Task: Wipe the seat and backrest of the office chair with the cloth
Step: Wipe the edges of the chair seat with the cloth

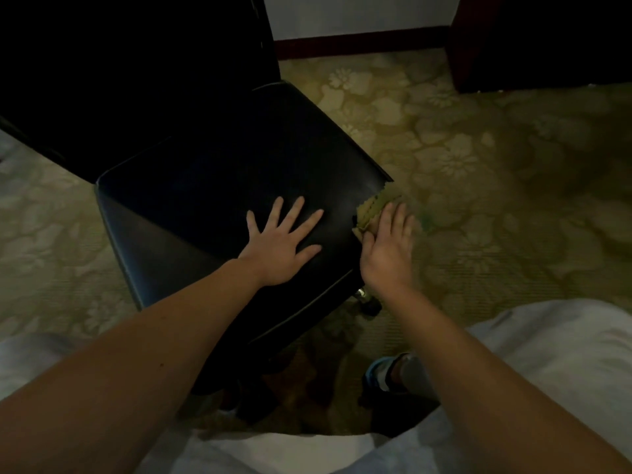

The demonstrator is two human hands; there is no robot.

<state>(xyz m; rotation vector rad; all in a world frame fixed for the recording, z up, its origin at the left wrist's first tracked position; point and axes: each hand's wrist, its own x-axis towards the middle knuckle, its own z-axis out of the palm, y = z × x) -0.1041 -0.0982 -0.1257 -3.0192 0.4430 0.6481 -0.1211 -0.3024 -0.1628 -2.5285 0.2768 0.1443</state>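
Note:
A black leather office chair stands in front of me, its seat filling the middle of the view and its dark backrest rising at the upper left. My left hand lies flat on the seat's near right part, fingers spread, holding nothing. My right hand presses a yellowish cloth with a zigzag edge against the seat's right edge. Only the cloth's far part shows beyond the fingers.
Patterned yellowish carpet surrounds the chair. A chair caster shows under the seat's near right corner. A dark wooden furniture piece stands at the back right, with a skirting board along the wall. My foot is below the seat.

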